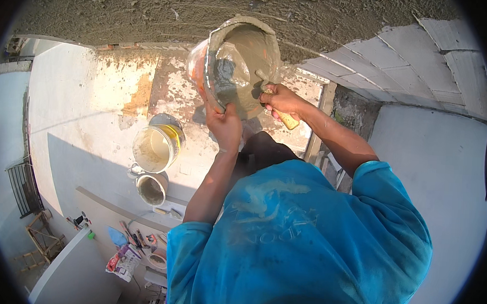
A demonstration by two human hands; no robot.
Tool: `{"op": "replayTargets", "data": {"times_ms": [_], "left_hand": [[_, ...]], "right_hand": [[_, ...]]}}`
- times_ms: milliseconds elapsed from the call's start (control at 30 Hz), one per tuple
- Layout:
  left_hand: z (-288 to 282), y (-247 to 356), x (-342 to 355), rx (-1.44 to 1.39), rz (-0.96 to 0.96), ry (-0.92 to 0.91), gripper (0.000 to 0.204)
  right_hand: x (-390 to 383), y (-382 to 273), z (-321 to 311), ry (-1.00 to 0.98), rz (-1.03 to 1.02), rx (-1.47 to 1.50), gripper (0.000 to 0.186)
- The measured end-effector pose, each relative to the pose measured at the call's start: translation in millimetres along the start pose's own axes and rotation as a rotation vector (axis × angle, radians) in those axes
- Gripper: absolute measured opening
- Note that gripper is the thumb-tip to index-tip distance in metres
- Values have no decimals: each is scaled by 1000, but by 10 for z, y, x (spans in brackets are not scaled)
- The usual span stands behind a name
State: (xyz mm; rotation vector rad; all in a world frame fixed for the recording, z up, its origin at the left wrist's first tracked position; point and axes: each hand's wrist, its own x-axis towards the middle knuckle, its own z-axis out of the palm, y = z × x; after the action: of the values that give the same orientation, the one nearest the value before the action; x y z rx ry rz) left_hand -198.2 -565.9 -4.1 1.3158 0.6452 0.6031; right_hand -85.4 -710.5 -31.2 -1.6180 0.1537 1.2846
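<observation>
My left hand (224,127) is closed on the near rim of a mortar-caked bucket (196,67), which is tilted so that its mouth faces me. Wet grey mortar (241,91) lies inside it. At the bucket's right side my right hand (282,100) is wrapped round a trowel (289,121) with a pale yellowish handle. The handle's butt sticks out below the fist, while the tool's other end reaches over the bucket's mouth. I cannot make out the trowel's blade.
Rough wet plaster (151,15) covers the wall ahead, with bare grey blocks (403,56) to its right. Below left stand a yellow-and-white bucket (158,147) and a smaller pail (152,189). Further down, a low partition (78,264) stands near several tools and a bag (123,260).
</observation>
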Motion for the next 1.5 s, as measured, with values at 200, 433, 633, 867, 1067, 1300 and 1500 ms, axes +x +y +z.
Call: {"op": "replayTargets", "data": {"times_ms": [200, 433, 633, 867, 1067, 1300, 1500], "left_hand": [[-85, 179, 492, -126, -210, -2, 50], [-420, -55, 1466, -272, -505, -250, 63], [-790, 297, 2004, 31, -410, -363, 69], [-1466, 629, 2282, 105, -385, -271, 78], [-1387, 426, 2310, 147, -446, -382, 73], [-851, 338, 1926, 134, -348, -460, 47], [-254, -48, 1284, 191, -88, -645, 73]], "right_hand": [[-41, -154, 53, -460, -38, 687, 17], [-503, -697, 495, -753, -575, 1120, 13], [-1440, -1333, 195, -473, -1411, 1126, 17], [-2449, -2128, -561, 1392, -1712, 638, 25], [-2171, -2229, -1953, 2347, -836, 199, 32], [-491, -694, 213, 464, -806, -885, 28], [-177, -16, 375, 142, -116, 473, 18]]}}
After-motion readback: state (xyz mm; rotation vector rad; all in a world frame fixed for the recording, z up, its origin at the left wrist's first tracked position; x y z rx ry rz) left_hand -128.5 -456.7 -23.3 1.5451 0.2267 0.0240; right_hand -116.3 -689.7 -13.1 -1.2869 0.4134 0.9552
